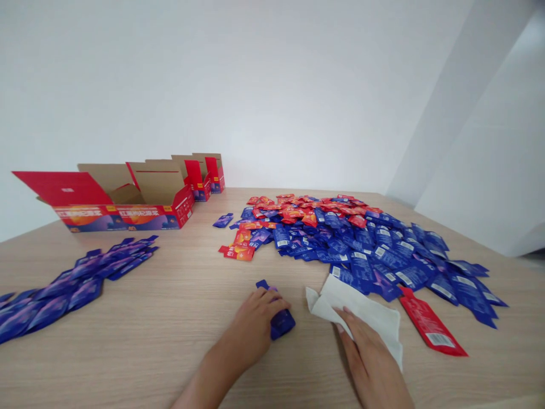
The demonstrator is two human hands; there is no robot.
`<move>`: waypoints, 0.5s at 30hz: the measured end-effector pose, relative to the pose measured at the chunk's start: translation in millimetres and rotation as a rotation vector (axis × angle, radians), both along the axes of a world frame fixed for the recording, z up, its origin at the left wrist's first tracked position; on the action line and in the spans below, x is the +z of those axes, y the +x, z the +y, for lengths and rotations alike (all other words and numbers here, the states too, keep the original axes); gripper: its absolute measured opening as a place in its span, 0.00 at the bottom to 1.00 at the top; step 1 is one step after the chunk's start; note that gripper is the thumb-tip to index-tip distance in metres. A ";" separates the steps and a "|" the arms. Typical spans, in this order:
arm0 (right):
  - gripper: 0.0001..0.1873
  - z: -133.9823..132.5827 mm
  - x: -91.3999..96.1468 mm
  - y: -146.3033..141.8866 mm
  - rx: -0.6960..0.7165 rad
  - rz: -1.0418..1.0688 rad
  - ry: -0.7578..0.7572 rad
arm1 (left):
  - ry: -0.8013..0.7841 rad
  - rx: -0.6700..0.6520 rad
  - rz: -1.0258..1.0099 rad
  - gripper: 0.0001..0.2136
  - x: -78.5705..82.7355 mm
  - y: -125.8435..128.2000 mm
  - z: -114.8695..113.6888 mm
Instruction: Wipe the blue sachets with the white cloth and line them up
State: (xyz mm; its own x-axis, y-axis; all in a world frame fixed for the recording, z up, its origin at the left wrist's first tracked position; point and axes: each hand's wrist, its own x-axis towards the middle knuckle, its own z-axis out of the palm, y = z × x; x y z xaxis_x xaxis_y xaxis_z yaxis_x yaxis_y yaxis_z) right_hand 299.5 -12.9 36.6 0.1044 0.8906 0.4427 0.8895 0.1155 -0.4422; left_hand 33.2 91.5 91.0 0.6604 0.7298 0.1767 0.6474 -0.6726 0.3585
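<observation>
My left hand (252, 322) lies on the wooden table (170, 341) with its fingers curled over a blue sachet (279, 319), holding it down. My right hand (365, 347) rests flat, fingers stretched out, on a white cloth (374, 315) spread on the table just to the right. A big loose heap of blue and red sachets (353, 238) lies beyond both hands. A single long red sachet (430, 324) lies right of the cloth.
A row of blue sachets (72, 284) is laid out at the left. Open red cardboard boxes (128, 199) stand at the far left, with two smaller ones (204, 176) behind. A white wall runs behind the table.
</observation>
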 end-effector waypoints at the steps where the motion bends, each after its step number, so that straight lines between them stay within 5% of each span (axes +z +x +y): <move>1: 0.23 -0.2 0.7 -0.2 -0.001 0.004 0.001 | 0.009 0.036 0.002 0.30 0.9 -2.6 -1.5; 5: 0.24 -0.5 2.5 -1.0 -0.009 0.014 -0.001 | 0.032 0.166 0.024 0.19 -1.4 -8.3 -10.1; 15: 0.26 -2.1 3.2 -1.7 -0.024 0.041 -0.050 | 0.164 0.332 0.012 0.20 -31.6 -9.1 -48.8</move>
